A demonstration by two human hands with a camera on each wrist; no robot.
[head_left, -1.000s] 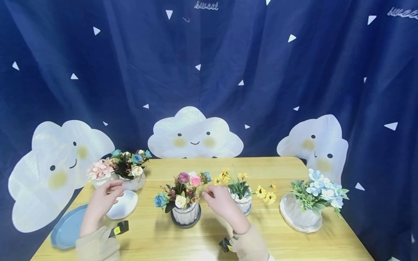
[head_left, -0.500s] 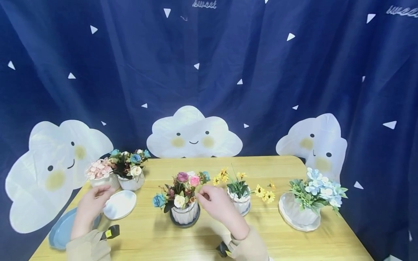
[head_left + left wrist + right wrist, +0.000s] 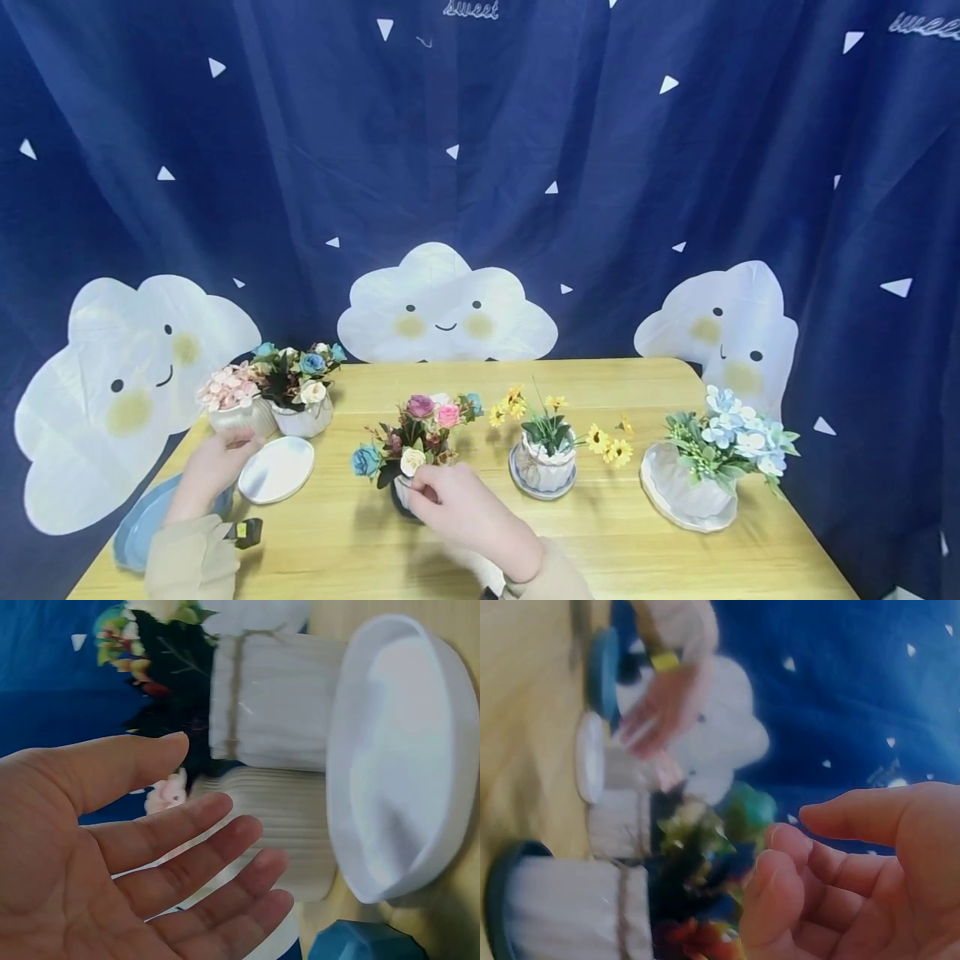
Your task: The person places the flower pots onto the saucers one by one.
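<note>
My left hand hovers by the left table edge, fingers spread and holding nothing. Just beyond it stands a white pot of pink flowers; a white pot with blue and cream roses is beside that. A white oval dish lies to the hand's right. My right hand, fingers loosely bent and nothing between them, is in front of the middle pot of mixed roses and partly hides it. That pot stands on a dark green saucer.
Under the left forearm lies a blue tray. Right of centre, a white pot of yellow daisies stands on a saucer. Farther right, a pot of pale blue flowers leans over its white saucer. A blue cloud-print curtain hangs behind.
My right hand has moved left and nearer, from beside the roses to in front of their pot, uncovering the daisy pot's saucer. The left hand has drawn slightly left, off the white dish.
</note>
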